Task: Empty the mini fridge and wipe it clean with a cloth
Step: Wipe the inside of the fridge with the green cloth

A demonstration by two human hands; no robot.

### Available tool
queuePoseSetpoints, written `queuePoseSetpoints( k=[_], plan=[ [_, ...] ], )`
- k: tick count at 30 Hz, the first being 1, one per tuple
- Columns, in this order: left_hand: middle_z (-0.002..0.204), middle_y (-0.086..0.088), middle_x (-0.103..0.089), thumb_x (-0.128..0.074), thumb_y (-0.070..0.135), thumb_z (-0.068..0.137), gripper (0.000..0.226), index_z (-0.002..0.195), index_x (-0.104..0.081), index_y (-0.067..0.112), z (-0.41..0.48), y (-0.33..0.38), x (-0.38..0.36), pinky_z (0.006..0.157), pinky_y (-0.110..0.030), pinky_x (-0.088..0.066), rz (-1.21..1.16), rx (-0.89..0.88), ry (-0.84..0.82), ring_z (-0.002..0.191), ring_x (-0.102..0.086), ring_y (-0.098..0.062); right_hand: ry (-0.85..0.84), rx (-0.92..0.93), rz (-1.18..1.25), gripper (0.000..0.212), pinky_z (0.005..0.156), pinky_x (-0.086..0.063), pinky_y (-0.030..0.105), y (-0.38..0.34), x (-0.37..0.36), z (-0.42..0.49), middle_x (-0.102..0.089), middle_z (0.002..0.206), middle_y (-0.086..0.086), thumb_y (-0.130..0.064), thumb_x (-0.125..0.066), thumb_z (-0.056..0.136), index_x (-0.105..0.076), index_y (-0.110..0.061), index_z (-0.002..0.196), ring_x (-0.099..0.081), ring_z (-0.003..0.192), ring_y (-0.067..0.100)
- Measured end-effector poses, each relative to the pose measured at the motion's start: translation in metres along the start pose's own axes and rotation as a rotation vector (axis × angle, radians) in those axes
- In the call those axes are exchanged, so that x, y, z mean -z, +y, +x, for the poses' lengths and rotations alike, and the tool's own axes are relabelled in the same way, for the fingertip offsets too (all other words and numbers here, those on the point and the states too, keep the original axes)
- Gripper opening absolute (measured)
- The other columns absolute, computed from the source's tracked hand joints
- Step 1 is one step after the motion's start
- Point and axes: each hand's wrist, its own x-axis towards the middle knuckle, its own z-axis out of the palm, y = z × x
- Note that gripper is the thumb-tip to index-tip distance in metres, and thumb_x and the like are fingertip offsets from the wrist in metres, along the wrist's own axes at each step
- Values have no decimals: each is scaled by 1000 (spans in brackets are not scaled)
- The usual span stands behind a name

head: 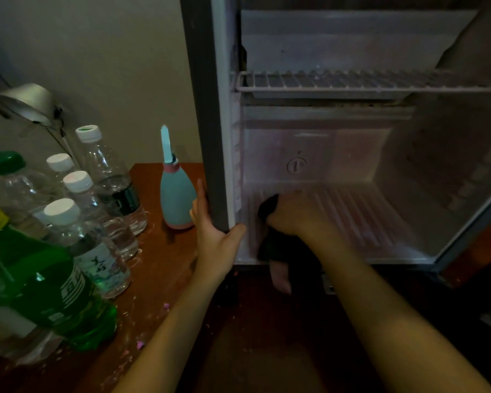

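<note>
Wiping: right hand [292, 215] clutched the black cloth [284, 251]
cloth feel: seemed soft, light, floppy; best grabbed mid-wad
left hand [216, 236]: gripped the mini fridge [210, 109] edge

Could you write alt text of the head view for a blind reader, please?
A right hand presses a black cloth onto the floor of the open mini fridge; the left hand holds its edge. Bottles stand on the table alongside.

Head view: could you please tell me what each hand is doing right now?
Left hand: holds the left edge of the fridge.
Right hand: grips the cloth on the fridge floor.
</note>
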Motion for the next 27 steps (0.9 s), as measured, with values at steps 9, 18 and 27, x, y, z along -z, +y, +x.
queuePoseSetpoints(
  k=[9,18,27],
  plan=[
    [129,-3,-42,-64,37,57,97,145,-26,25,2,-5,-1,96,-53,-46,-3,10,5,120,-46,-22,-73,-9,94,18,63,-41,22,6,10,-41,-62,101,8,-31,-60,85,-60,-14,89,-55,78,19],
    [126,-7,-44,-64,36,58,92,142,-30,20,-2,6,2,95,-54,-47,-4,11,-20,116,-49,-22,-5,-70,35,48,97,-36,25,11,31,25,-42,145,16,-31,-49,95,-45,-8,137,-46,125,29],
    [124,-3,-48,-66,36,58,91,141,-29,30,4,-6,0,95,-51,-48,-27,21,-9,117,-50,-21,33,36,-84,30,74,-44,22,29,-5,-77,-65,110,3,-31,-57,87,-62,-17,113,-60,94,20]
  ],
)
